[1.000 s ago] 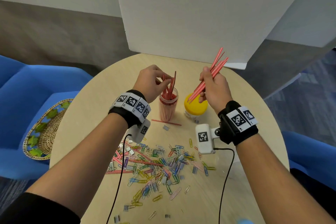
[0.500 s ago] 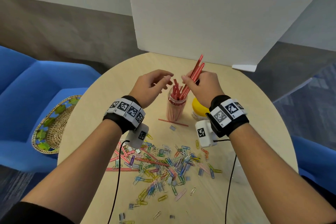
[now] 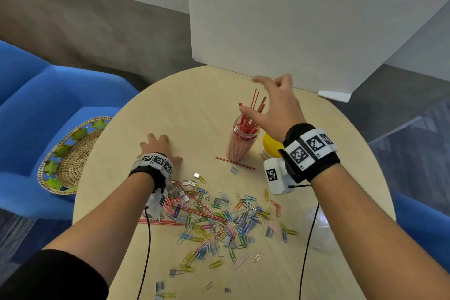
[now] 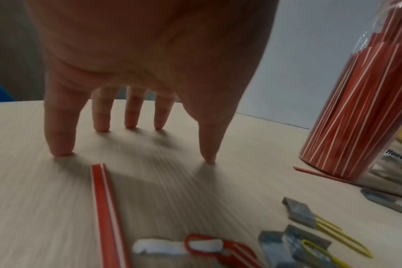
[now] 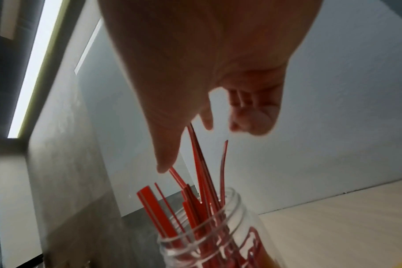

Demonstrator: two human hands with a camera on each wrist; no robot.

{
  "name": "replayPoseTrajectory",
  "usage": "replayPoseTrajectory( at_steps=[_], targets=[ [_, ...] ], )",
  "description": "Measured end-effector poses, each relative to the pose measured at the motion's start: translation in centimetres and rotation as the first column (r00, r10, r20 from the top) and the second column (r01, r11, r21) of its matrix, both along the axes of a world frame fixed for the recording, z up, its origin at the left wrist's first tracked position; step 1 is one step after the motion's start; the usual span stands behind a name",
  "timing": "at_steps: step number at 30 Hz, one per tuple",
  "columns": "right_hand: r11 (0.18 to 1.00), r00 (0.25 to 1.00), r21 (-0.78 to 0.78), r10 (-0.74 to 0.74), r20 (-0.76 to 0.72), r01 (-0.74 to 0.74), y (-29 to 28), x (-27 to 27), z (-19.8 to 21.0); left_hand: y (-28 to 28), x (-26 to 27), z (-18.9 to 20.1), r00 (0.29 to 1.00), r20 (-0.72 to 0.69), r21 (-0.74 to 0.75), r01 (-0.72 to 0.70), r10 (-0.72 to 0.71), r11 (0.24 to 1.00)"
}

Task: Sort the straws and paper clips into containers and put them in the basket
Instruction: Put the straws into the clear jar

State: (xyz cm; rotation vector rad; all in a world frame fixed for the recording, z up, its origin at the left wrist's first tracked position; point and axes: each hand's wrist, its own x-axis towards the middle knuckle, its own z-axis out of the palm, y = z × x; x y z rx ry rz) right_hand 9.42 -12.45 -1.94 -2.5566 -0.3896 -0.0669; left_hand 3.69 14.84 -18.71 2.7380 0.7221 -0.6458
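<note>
- A round woven straw basket [image 3: 70,156] with a blue rim and green leaf shapes lies on the blue upholstered chair [image 3: 36,109] at the far left, off the round pale wooden table [image 3: 194,95].
- The left hand [image 3: 155,147] is spread palm-down near the table's left side; in the left wrist view its straight fingertips [image 4: 60,152] touch the bare wood and it holds nothing.
- Just beside that wrist, red-and-white striped flat straws [image 3: 168,222] lie loose on the table, mixed into the near edge of a scattered heap of coloured paper clips [image 3: 219,221] with small grey clips among them.
- One more loose red straw [image 3: 235,162] lies flat at the foot of the jar, touching or nearly touching its base.
- The clear plastic jar [image 3: 241,141] stands upright, lid off, near the table's middle, packed with red striped straws [image 3: 250,117]; several stick up above its threaded mouth [image 5: 218,214].
- The right hand [image 3: 275,105] hovers above the jar's mouth, fingers loosely spread and gripping nothing; its thumb tip [image 5: 165,165] is just beside the tallest straw ends.
- A yellow lid [image 3: 271,145] sits just right of the jar, partly hidden by the right wrist.
- A clear empty plastic container [image 3: 319,229] lies near the table's right edge, beside the right forearm.
</note>
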Motion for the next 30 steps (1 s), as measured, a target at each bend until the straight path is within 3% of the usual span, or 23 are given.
replayPoseTrajectory(
  at_steps=[2, 5, 10, 13, 20, 25, 30],
  targets=[
    [0.995, 0.998, -0.076, -0.059, -0.025, 0.057, 0.0, 0.4, 0.1, 0.2, 0.0, -0.5, 0.999, 0.029, 0.018, 0.016, -0.017, 1.000],
    [0.982, 0.997, -0.184, 0.027, -0.067, -0.039, 0.3, 0.7, -0.2, 0.3, 0.1, -0.8, 0.999, 0.017, 0.020, 0.040, -0.040, 0.999],
    [0.984, 0.992, -0.129, 0.116, -0.050, -0.122, 1.5, -1.0, -1.2, 0.7, 0.1, -1.3, 0.999, 0.008, 0.011, 0.049, -0.049, 0.999],
    [0.975, 0.991, -0.186, 0.104, -0.086, -0.119, 1.7, -1.2, -1.9, 0.4, 0.1, -1.6, 0.999, 0.025, 0.004, 0.035, -0.035, 0.999],
    [0.997, 0.997, -0.048, 0.063, -0.038, -0.065, 0.2, -0.3, 0.1, 0.5, 0.1, -2.0, 0.999, 0.031, -0.026, 0.014, -0.013, 1.000],
    [0.969, 0.958, -0.119, 0.187, -0.219, -0.217, 1.2, -0.8, 1.3, 0.3, 0.1, -2.3, 1.000, 0.031, -0.015, 0.002, -0.001, 1.000],
    [0.919, 0.970, -0.314, 0.205, -0.133, -0.237, 2.6, -1.4, 0.9, 0.1, 0.0, -2.7, 0.998, 0.059, -0.005, -0.022, 0.022, 1.000]
  ],
)
